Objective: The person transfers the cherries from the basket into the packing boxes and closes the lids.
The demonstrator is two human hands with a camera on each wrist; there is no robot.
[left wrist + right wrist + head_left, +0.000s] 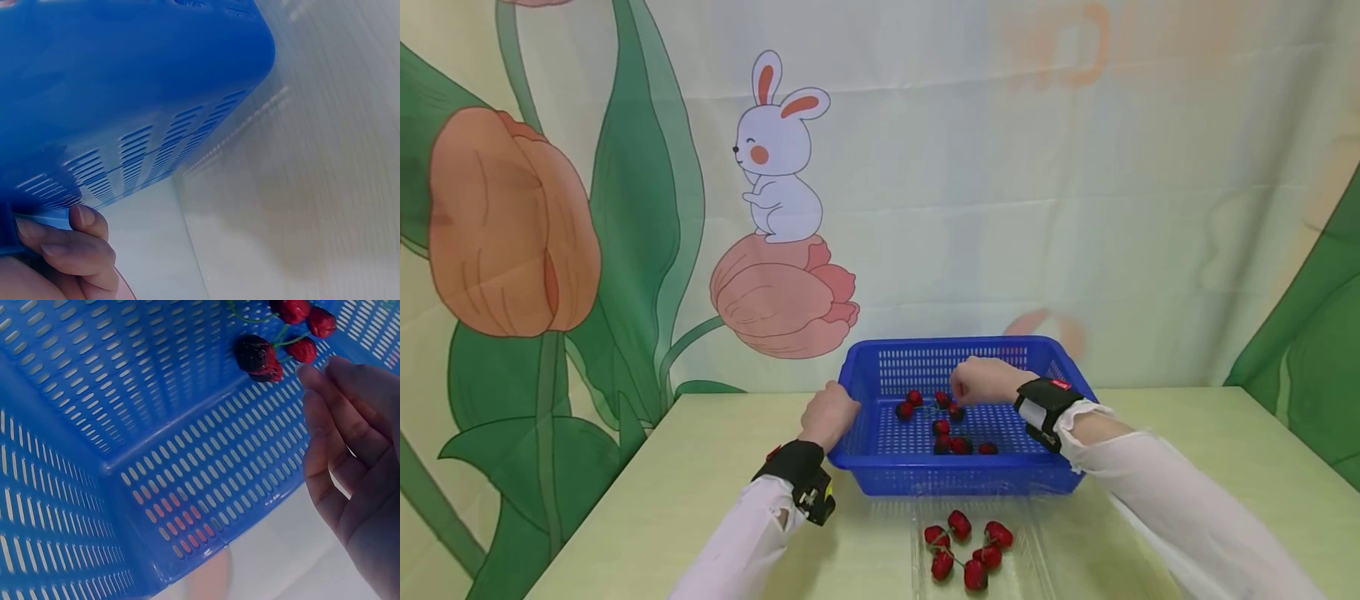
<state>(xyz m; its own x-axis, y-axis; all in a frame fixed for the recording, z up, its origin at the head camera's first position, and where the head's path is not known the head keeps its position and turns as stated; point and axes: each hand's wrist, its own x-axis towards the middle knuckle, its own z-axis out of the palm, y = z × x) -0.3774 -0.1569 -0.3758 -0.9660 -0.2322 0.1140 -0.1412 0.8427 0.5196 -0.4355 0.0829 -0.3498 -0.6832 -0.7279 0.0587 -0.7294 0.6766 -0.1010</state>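
Observation:
A blue perforated plastic basket (958,461) stands on the table with small red and dark cherry-like fruits (960,445) on its floor, some joined by green stems. At the basket's left end, my left hand (830,415) grips the rim; in the left wrist view its fingers (81,253) curl under the edge. My right hand (992,382) reaches down inside the basket from the right, over the back cluster. In the right wrist view, the loosely bent fingers (337,403) come right up beside a red fruit (302,350) on its stem, with nothing seen between them.
In front of the basket sits a clear plastic tray (1037,550), holding a ring of several red fruits (975,575) on green stems. A pale yellow table (647,517) lies under everything. Behind it hangs a printed curtain (940,208) with tulips and a rabbit.

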